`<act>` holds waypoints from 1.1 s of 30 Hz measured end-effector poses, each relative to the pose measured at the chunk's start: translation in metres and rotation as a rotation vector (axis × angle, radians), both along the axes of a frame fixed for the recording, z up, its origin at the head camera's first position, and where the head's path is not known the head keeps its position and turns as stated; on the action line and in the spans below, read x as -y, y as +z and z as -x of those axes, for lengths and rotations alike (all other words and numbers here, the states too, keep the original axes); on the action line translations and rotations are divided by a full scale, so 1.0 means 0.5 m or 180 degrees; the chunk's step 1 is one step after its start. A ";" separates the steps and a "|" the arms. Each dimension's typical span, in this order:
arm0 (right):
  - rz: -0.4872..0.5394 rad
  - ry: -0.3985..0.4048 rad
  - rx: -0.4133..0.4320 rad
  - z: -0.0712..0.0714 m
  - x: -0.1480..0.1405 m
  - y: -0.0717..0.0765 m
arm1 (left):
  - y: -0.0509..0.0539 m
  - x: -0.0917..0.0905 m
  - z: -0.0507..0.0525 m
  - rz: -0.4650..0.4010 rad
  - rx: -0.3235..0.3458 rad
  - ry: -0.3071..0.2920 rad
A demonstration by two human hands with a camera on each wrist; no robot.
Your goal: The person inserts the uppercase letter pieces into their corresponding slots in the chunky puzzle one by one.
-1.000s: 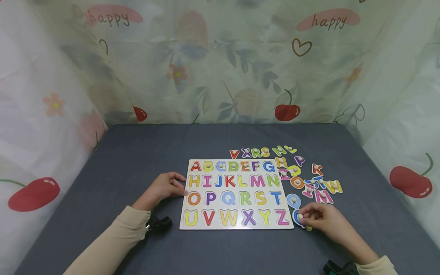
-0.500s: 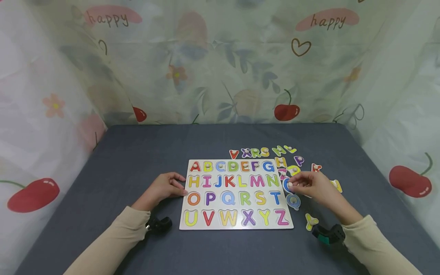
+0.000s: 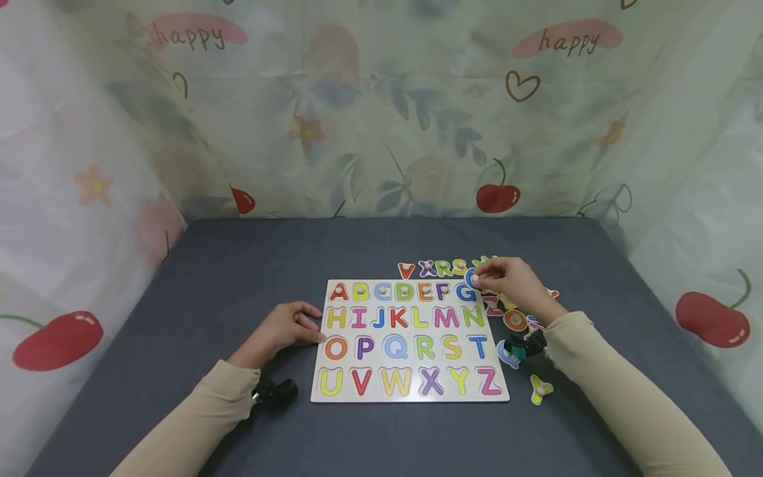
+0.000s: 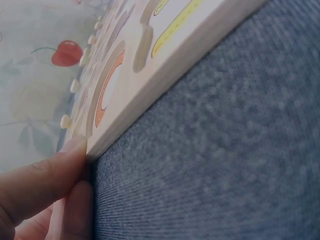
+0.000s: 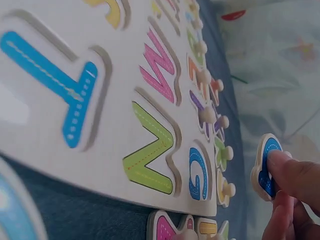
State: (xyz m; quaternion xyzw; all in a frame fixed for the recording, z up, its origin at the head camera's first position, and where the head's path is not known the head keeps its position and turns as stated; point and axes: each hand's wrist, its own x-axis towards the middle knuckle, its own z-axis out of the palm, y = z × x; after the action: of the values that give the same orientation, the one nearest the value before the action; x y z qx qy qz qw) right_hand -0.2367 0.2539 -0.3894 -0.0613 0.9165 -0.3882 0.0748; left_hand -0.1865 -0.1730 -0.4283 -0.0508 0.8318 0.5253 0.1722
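Over on the left, the left hand (image 3: 292, 326) is at the left edge of a white board (image 3: 377, 384) on the grey desk (image 3: 250, 265), its fingers loosely parted, thumb and forefinger touching that edge. Wooden letters from A (image 3: 339, 291) to F (image 3: 442, 291) sit knobs up along the board's far edge. Just beyond that edge, from its middle rightward, lie V (image 3: 406, 270), X (image 3: 426, 268), R (image 3: 443, 268) and S (image 3: 459, 267). At the far right corner, the right hand (image 3: 517, 283) pinches a raised blue piece (image 5: 270, 145) between thumb and fingertips. Beside the right edge lie a partly covered Q (image 3: 504, 356) and an orange O (image 3: 515, 320); a yellow Y (image 3: 540, 389) lies off the near right corner.
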 end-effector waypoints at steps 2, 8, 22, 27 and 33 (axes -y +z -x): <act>-0.0039 0.0006 0.0009 0.012 0.006 -0.006 | 0.000 0.000 0.000 0.0002 -0.0004 0.0003; -0.0207 0.0072 0.0079 0.036 0.020 -0.022 | 0.000 0.000 0.001 -0.0005 0.0005 -0.0003; -0.0261 0.0267 0.0324 0.044 0.027 -0.041 | -0.003 0.001 0.004 0.0020 -0.0006 -0.0021; -0.0275 0.0324 0.0399 0.042 0.028 -0.039 | -0.003 0.003 0.003 -0.0030 -0.0009 -0.0042; -0.0302 0.0326 0.0502 0.042 0.032 -0.035 | -0.002 0.004 0.001 -0.0075 -0.0011 -0.0072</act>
State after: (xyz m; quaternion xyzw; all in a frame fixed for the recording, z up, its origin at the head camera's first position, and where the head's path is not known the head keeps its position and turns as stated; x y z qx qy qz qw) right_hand -0.2578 0.2379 -0.4070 -0.0737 0.9208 -0.3436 0.1693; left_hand -0.1871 -0.1751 -0.4294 -0.0384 0.8264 0.5331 0.1773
